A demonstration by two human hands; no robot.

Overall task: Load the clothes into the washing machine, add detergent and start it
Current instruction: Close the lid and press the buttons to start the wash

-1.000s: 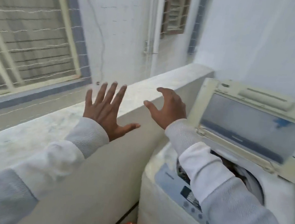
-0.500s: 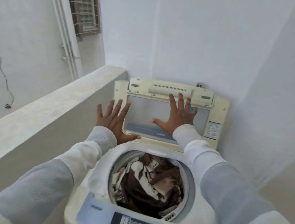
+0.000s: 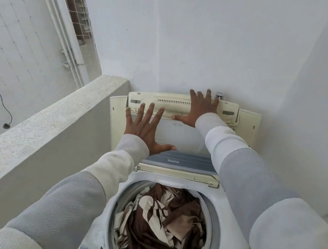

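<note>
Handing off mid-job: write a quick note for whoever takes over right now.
Left hand: open, fingers spread before the raised lid; contact unclear.
Right hand: open, flat on the lid's top section.
Clothes: inside the washing machine.
Done: loading, it seems.
To do: add detergent (none in view), shut the lid, start.

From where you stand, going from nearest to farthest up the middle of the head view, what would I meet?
Brown and cream clothes → left hand → right hand → white wall
</note>
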